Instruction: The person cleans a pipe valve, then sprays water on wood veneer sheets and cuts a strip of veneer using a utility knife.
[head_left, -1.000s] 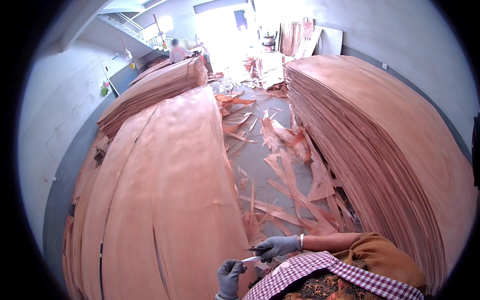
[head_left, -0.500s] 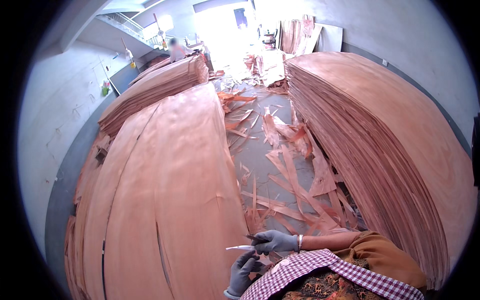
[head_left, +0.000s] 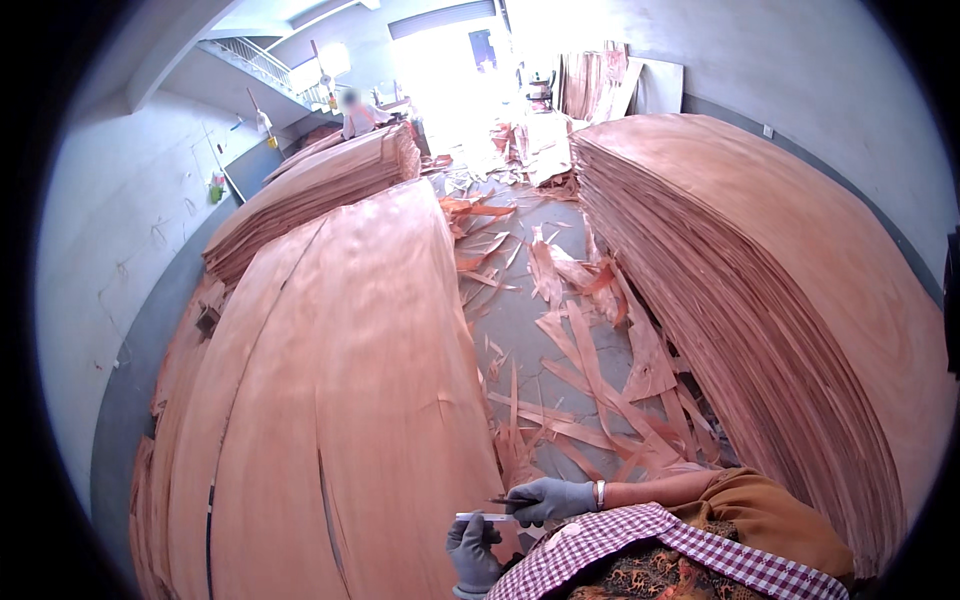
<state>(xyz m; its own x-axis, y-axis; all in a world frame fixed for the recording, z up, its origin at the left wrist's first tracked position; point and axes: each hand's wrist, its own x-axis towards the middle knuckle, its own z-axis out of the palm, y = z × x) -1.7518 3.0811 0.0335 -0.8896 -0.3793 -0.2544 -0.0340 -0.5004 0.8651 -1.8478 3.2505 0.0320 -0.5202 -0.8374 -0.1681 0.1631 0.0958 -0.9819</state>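
Veneer lies stacked in long sheets, its near edge beside both gloved hands. The right hand fingers pinch a thin blade over that edge. The left hand curls just below it, touching the sheet. Scraps litter the floor between stacks.

Thin sheets of reddish wood veneer, matt and finely grained, lie in wavy layers with split edges; a taller veneer stack shows rough, ragged sides. Torn wood strips litter the dull grey concrete floor. Both hands wear grey knitted cloth gloves, left hand and right hand, beside a checked woven cloth.
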